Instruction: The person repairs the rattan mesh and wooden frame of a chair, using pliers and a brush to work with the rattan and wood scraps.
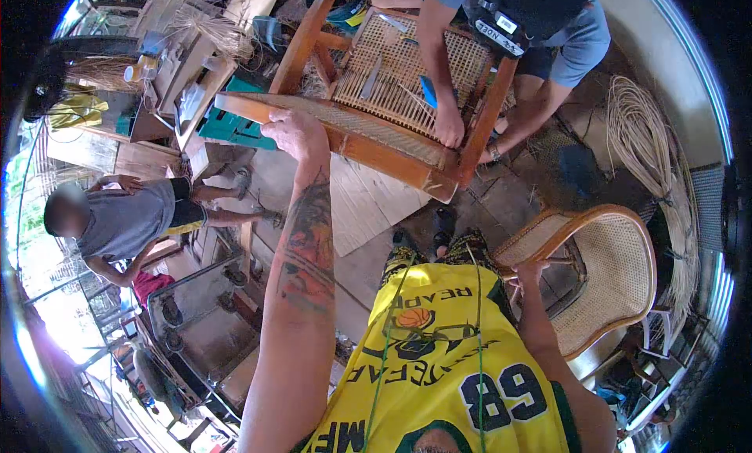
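The biggest thing is the wooden frame (368,144), a cane-woven chair piece lying tilted; its near rail runs to either side of the left hand (294,133). That hand is closed over the top edge of the rail, fingers curled around it, the tattooed forearm reaching up to it from below. Beyond the left hand, across the rail, spreads the woven cane panel (399,69), with a metal tool (370,80) and a blue-handled one (428,91) lying on it.

To the right of the left hand, a co-worker's hand (450,128) presses on the same panel near the frame's far corner; that person bends over it from the other side.

Next in size is the rattan chair (607,273), just beside the right hand (531,271) on its outer side. The right hand rests on the chair's curved arm, fingers apparently closed over the rim, though whether it truly grips cannot be told.

Farther right of that hand, past the chair, a coil of cane strips (646,132) hangs against the wall.

Left of and below the left hand, well apart, another person (117,218) in a grey shirt crouches on the floor.
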### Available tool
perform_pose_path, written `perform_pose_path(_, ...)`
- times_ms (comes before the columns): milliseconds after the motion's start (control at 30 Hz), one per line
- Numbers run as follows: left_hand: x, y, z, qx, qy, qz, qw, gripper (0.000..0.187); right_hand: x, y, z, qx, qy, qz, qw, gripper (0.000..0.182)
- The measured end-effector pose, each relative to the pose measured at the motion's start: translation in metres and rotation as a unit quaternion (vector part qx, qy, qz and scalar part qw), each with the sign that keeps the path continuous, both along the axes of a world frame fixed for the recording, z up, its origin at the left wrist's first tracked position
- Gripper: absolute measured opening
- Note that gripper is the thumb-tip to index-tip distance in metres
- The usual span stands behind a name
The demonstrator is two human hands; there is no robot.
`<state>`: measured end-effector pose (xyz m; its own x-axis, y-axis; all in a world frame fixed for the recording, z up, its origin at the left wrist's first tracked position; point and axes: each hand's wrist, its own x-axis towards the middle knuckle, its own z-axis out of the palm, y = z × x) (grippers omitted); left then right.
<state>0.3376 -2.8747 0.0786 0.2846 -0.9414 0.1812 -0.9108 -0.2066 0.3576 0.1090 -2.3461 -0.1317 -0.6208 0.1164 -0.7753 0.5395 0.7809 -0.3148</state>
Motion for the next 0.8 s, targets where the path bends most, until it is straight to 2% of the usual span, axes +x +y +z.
perform_pose_path(33,-0.001,0.002,0.002,0.0,0.0,0.0,1.0,0.027,0.0,0.002,-0.001,0.002,0.004,0.002,1.0,0.07)
perform_pose_path(100,-0.003,0.004,0.006,0.018,-0.086,-0.009,0.996,0.026,0.0,0.007,-0.009,0.003,0.009,0.008,1.0,0.069)
perform_pose_path(267,-0.001,0.002,0.001,0.008,-0.077,-0.004,0.997,0.026,-0.007,0.039,-0.057,-0.013,-0.033,0.033,0.999,0.064)
perform_pose_path(333,-0.004,0.003,0.005,0.004,-0.076,-0.008,0.997,0.026,-0.007,0.034,-0.051,-0.005,-0.032,0.008,0.999,0.059)
perform_pose_path(533,-0.005,0.002,0.01,0.02,0.007,0.022,1.0,0.023,-0.007,0.021,-0.03,-0.011,-0.04,0.055,0.998,0.081)
perform_pose_path(600,-0.004,0.003,0.007,0.014,-0.059,0.005,0.998,0.023,-0.007,0.015,-0.024,-0.01,-0.036,0.06,0.998,0.088)
perform_pose_path(633,-0.003,0.003,0.006,0.014,-0.059,0.004,0.998,0.023,-0.006,0.012,-0.018,0.0,-0.017,0.005,1.0,0.081)
perform_pose_path(733,0.002,-0.003,-0.003,0.027,-0.06,0.004,0.998,0.024,-0.004,0.014,-0.021,-0.014,-0.006,0.004,1.0,0.071)
perform_pose_path(800,0.013,-0.011,-0.02,0.022,-0.125,-0.029,0.991,0.025,-0.005,0.013,-0.02,-0.009,-0.029,0.009,0.999,0.076)
